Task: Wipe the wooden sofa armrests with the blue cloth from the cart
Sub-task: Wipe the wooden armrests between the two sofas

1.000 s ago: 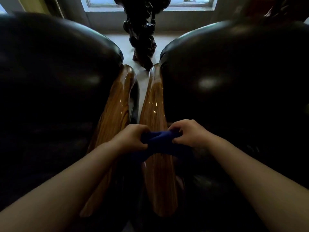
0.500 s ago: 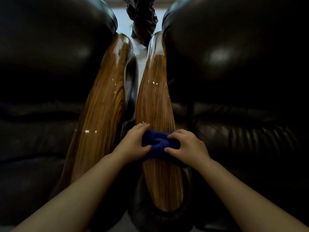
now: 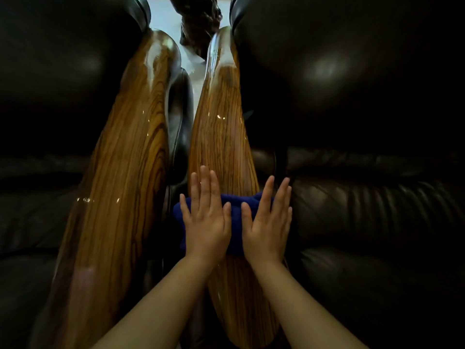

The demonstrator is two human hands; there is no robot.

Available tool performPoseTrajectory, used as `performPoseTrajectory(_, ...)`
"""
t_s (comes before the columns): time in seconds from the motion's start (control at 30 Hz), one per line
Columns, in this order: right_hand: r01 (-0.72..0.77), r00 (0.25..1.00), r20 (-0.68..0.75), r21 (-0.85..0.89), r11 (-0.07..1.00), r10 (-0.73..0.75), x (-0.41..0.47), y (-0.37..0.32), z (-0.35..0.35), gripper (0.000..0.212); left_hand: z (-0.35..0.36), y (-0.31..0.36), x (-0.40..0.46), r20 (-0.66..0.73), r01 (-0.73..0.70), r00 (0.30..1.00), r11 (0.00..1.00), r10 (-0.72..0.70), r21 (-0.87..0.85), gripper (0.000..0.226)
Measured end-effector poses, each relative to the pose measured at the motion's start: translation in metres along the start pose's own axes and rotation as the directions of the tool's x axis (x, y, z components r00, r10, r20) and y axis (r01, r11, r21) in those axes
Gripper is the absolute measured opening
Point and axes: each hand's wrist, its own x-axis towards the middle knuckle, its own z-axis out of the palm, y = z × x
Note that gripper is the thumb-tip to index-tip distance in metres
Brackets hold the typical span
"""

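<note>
Two glossy wooden armrests run away from me side by side: the left armrest (image 3: pixel 120 172) and the right armrest (image 3: pixel 221 137). A blue cloth (image 3: pixel 236 222) lies bunched across the right armrest near its front. My left hand (image 3: pixel 206 220) rests flat on the cloth's left part, fingers stretched forward and apart. My right hand (image 3: pixel 269 222) lies flat on its right part, fingers also extended. Both palms cover most of the cloth; neither hand curls around it.
Dark leather sofa cushions flank the armrests, the left seat (image 3: pixel 50 96) and the right seat (image 3: pixel 352 122). A dark carved wooden stand (image 3: pixel 198 28) rises on the pale floor beyond the narrow gap between the sofas.
Both hands went from pinching the cloth with curled fingers to lying flat and spread on it. My view has tilted further down and closer to the armrests.
</note>
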Motion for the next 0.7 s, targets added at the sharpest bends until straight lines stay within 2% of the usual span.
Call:
performPoseTrajectory(0.2, 0.072, 0.997, 0.003, -0.052, 0.996, -0.072, 0.050, -0.010, 0.007, 0.067, 0.003, 0.003, 0.041, -0.154, 0.031, 0.988, 0.998, -0.023, 0.046, 0.061)
performPoseTrajectory(0.37, 0.103, 0.995, 0.015, -0.128, 0.986, -0.102, 0.084, -0.025, 0.001, 0.066, -0.010, 0.006, 0.074, -0.145, 0.015, 0.989, 1.000, -0.018, -0.020, 0.062)
performPoseTrajectory(0.47, 0.147, 0.989, -0.004, -0.067, 0.987, -0.147, 0.060, -0.023, -0.007, 0.062, -0.021, -0.005, 0.057, -0.173, -0.048, 0.984, 0.997, 0.038, -0.054, 0.063)
performPoseTrajectory(0.57, 0.248, 0.964, 0.111, -0.042, 0.968, -0.242, 0.040, -0.016, -0.001, 0.059, -0.015, -0.020, 0.038, -0.060, -0.178, 0.983, 0.984, 0.176, -0.023, 0.060)
performPoseTrajectory(0.7, 0.262, 0.952, 0.176, -0.040, 0.964, -0.252, 0.063, -0.020, 0.001, 0.057, -0.008, -0.021, 0.051, 0.011, -0.152, 0.988, 0.988, 0.152, -0.023, 0.061)
